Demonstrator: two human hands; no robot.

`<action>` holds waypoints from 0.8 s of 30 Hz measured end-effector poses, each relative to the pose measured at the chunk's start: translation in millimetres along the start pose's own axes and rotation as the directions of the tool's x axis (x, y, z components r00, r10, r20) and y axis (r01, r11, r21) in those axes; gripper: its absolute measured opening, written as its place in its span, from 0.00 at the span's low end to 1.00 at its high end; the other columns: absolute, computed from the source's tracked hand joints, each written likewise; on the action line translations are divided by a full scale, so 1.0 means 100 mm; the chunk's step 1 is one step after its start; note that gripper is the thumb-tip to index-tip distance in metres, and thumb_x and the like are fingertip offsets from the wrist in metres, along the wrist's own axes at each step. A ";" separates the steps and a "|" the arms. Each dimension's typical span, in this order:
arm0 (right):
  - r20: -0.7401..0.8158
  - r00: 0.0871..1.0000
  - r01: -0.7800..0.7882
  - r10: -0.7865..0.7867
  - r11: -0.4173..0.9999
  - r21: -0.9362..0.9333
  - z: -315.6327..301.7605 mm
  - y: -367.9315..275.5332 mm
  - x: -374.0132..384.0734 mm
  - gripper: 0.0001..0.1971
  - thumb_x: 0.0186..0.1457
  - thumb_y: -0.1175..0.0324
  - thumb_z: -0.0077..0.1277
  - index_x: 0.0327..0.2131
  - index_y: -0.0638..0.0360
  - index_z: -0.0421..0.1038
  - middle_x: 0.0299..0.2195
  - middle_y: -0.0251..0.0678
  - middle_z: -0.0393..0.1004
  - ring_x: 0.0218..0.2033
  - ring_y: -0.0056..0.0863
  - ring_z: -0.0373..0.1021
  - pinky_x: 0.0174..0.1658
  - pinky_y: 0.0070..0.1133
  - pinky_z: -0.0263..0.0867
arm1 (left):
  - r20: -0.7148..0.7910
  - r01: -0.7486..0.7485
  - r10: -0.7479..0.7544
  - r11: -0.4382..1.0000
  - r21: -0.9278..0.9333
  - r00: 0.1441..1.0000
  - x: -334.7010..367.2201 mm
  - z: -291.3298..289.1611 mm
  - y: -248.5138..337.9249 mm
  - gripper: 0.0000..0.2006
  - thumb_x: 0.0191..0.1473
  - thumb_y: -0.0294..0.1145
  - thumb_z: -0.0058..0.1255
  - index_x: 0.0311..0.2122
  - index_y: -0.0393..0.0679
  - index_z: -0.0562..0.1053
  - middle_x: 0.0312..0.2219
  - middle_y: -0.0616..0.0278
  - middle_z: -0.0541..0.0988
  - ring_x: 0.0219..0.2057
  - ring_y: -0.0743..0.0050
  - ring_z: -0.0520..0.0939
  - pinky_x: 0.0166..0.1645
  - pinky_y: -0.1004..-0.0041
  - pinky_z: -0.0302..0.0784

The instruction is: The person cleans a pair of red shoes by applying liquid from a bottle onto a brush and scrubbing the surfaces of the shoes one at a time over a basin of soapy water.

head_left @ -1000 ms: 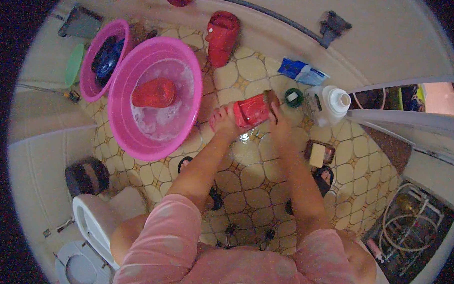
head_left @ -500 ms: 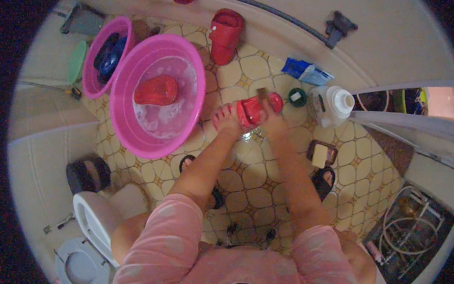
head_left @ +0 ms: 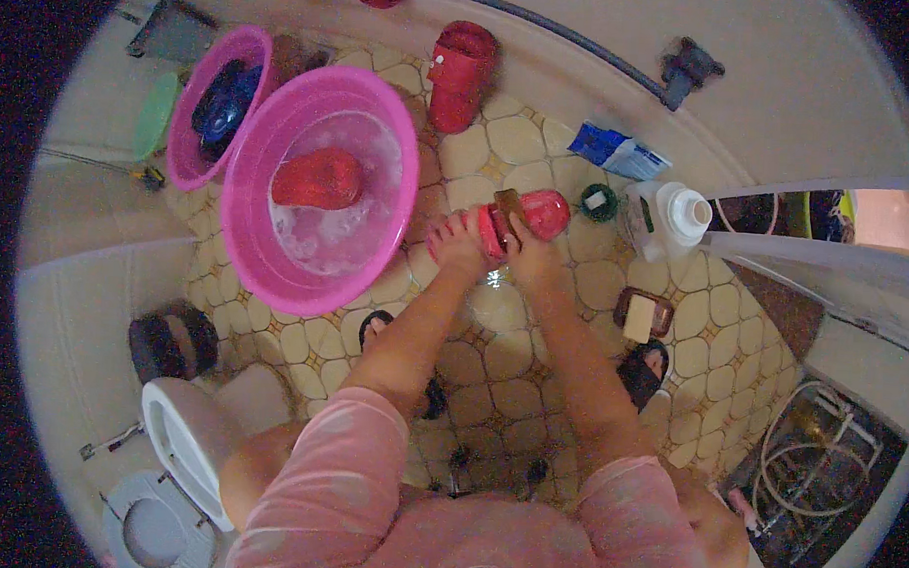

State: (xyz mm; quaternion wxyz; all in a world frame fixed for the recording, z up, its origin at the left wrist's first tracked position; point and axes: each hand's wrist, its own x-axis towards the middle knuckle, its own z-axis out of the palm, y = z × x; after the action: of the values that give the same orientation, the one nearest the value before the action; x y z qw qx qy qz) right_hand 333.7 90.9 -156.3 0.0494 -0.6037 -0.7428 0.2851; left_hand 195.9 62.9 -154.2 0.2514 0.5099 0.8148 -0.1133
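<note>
A wet red slipper lies in front of me above the tiled floor. My left hand is closed around its strap end, fingers over the top. My right hand is closed on a brown scrub brush, which rests against the slipper beside the strap opening. Its bristles are hidden. To the left, a large pink basin holds sudsy water, with another red slipper lying in it. A third red slipper leans by the far wall.
A smaller pink basin with dark blue items stands at the far left. Right of the slipper are a green round container, a blue-white packet, a white jug and a soap bar in its dish. The toilet stands near left.
My right hand has moved the brush left along the slipper, from the rounded heel end to beside the strap. The left hand keeps its hold. The whole view has shifted slightly.
</note>
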 end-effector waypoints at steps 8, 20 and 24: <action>0.112 0.970 -0.220 0.217 0.975 0.015 -0.32 -0.06 0.02 0.20 0.53 0.50 0.41 0.52 0.30 0.62 0.28 0.52 0.73 0.28 0.49 0.70 0.33 0.38 0.66 | -0.051 -0.006 0.005 1.000 -0.008 0.999 0.00 0.07 -0.02 0.53 0.28 0.62 0.59 0.59 0.55 0.45 0.54 0.50 0.54 0.58 0.40 0.49 0.58 0.46 0.43; -0.143 0.984 0.084 -0.105 0.986 -0.145 0.00 0.73 0.15 0.22 0.56 0.53 0.38 0.56 0.30 0.55 0.30 0.52 0.72 0.28 0.51 0.70 0.32 0.38 0.66 | -0.078 -0.048 0.044 0.998 -0.050 0.996 -0.03 0.03 0.04 0.56 0.26 0.64 0.60 0.59 0.54 0.44 0.54 0.51 0.54 0.58 0.40 0.50 0.59 0.46 0.42; -0.134 0.988 -0.083 0.073 0.994 -0.065 -0.04 0.51 -0.21 0.23 0.57 0.53 0.38 0.57 0.29 0.53 0.25 0.51 0.73 0.24 0.49 0.70 0.28 0.39 0.65 | -0.030 0.001 -0.002 1.000 -0.011 1.000 -0.03 0.00 -0.09 0.57 0.26 0.64 0.60 0.59 0.54 0.42 0.54 0.50 0.53 0.58 0.40 0.50 0.59 0.46 0.42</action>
State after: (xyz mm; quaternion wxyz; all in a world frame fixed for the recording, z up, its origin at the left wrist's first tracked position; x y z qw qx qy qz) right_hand 384.9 78.9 -171.5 0.0658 -0.6513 -0.7233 0.2199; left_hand 188.5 56.8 -153.3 0.2417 0.5096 0.8195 -0.1014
